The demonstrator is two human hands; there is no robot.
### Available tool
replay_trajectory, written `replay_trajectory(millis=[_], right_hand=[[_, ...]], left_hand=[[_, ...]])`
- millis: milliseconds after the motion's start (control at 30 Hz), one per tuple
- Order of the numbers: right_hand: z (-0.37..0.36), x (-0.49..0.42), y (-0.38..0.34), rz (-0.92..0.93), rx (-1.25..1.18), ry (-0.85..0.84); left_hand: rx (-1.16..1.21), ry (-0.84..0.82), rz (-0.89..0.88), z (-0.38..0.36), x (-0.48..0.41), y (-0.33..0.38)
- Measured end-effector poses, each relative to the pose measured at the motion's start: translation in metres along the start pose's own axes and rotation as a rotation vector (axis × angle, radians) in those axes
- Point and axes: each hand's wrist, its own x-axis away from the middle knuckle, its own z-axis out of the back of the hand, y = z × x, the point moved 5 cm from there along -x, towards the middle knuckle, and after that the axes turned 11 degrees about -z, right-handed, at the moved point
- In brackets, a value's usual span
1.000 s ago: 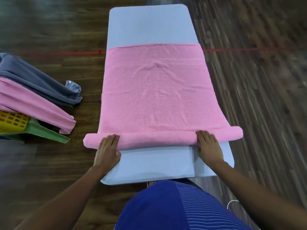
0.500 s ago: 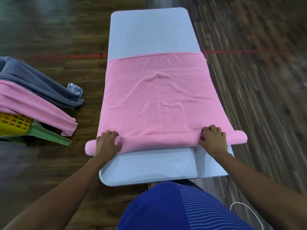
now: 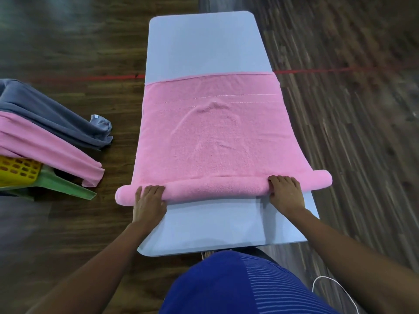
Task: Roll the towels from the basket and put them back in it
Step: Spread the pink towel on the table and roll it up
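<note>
Lying flat along the desk [image 3: 204, 41], the pink towel [image 3: 215, 137] has its near end wound into a low roll that runs across the desk's width. Both ends of the roll stick out past the side edges. The left hand [image 3: 149, 200] and right hand [image 3: 285, 191] sit near those ends, fingers curled over the top of the roll and gripping it.

The step in hand looks like the rolling itself, barely begun, with most of the cloth unrolled. To do it well, both hands should push forward evenly so the roll stays square to the desk. A tight tuck will flatten the raised crease in the middle of the cloth.

Bare desk lies beyond the towel's far hem, leaving room to roll. The overhanging ends have no support and could sag. The yellow basket [image 3: 18, 171] stands on the floor to the left, well apart, draped with a grey towel [image 3: 45, 114] and a second pink towel [image 3: 45, 148].
</note>
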Motion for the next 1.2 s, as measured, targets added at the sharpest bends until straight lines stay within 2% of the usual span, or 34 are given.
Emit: replay_trajectory(millis=[67, 133, 200, 267, 300, 400, 467, 533, 667, 833, 967, 1000, 1067, 1133, 1200], right_hand=[[0.009, -0.006, -0.001, -0.006, 0.080, -0.091], [0.015, -0.012, -0.001, -0.020, 0.129, -0.239], [0.017, -0.015, 0.001, -0.047, 0.074, -0.413], [0.015, -0.018, 0.005, -0.073, -0.009, -0.463], [0.014, -0.022, 0.009, -0.085, -0.030, -0.401], [0.020, -0.028, 0.012, -0.080, -0.071, -0.034], [0.021, -0.024, 0.005, -0.023, -0.102, 0.080], [0.017, -0.017, 0.000, 0.023, -0.103, 0.073], [-0.002, -0.006, 0.004, 0.078, 0.002, -0.104], [0.008, -0.011, 0.001, 0.060, 0.003, -0.041], [0.014, -0.018, -0.003, 0.069, 0.090, -0.247], [0.012, -0.019, -0.001, 0.050, 0.075, -0.251], [0.011, -0.019, 0.002, 0.011, 0.031, -0.112], [0.012, -0.016, 0.002, 0.007, -0.003, 0.079], [0.013, -0.012, -0.001, 0.043, -0.039, 0.136]], left_hand=[[-0.019, -0.026, -0.015, 0.006, -0.006, 0.000], [-0.013, -0.160, 0.009, 0.010, -0.012, -0.002], [0.091, -0.274, 0.068, 0.013, -0.018, -0.009], [0.184, -0.257, 0.109, 0.015, -0.022, -0.015], [0.177, -0.185, 0.112, 0.017, -0.024, -0.018], [0.091, 0.097, 0.075, 0.025, -0.026, -0.015], [0.046, 0.130, 0.011, 0.025, -0.026, -0.006], [0.024, 0.059, -0.034, 0.018, -0.024, 0.000], [-0.060, -0.099, -0.044, 0.003, -0.013, 0.003], [-0.099, -0.060, 0.001, 0.015, -0.019, 0.005], [-0.107, -0.162, 0.049, 0.015, -0.018, 0.003], [-0.095, -0.180, 0.078, 0.014, -0.016, -0.001], [-0.059, -0.134, 0.089, 0.014, -0.014, -0.004], [-0.062, 0.017, 0.024, 0.018, -0.012, -0.002], [-0.046, 0.138, -0.030, 0.023, -0.011, 0.004]])
